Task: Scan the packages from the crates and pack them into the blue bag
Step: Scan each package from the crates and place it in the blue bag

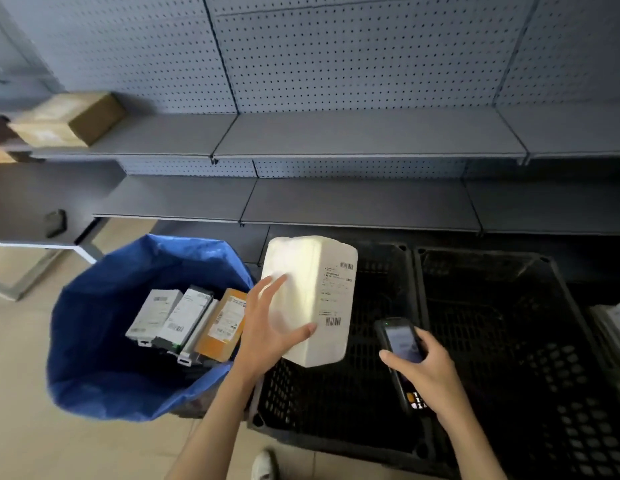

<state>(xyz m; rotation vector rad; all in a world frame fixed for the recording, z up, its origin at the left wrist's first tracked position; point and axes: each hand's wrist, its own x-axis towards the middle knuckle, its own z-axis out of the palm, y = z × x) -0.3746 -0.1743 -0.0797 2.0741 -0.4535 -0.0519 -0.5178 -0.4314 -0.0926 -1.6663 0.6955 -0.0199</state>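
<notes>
Left grip (270, 327) holds the white package (312, 299) up in the air, fingers spread over its left face and thumb hooked round the near edge; pkg sits tilted over the left rim of the near crate (336, 410), just beside the blue bag (94, 358), label (336, 292) turned toward the right. Right grip (430, 372) is wrapped round the scanner (400, 344), screen lit, its top end aimed up at the label's lower barcode, close to it but not touching.

Progress, judged from how things lie: bag already has approx. four boxes (184, 317) stood side by side, greys and whites plus an orange one at the right; so several pkgs look done. Near crate and far crate (509, 341) both look dark inside w/ no pkgs visible, though the bottoms are hard to read; something pale at the right edge (617, 323), can't tell what. So this may be among the last from these two crates.

Step in hand looks like the scan itself; can't tell if it has registered. Left to do: confirm the scan, then lower this pkg into the bag next to the orange box, then check for any more pkgs.
</notes>
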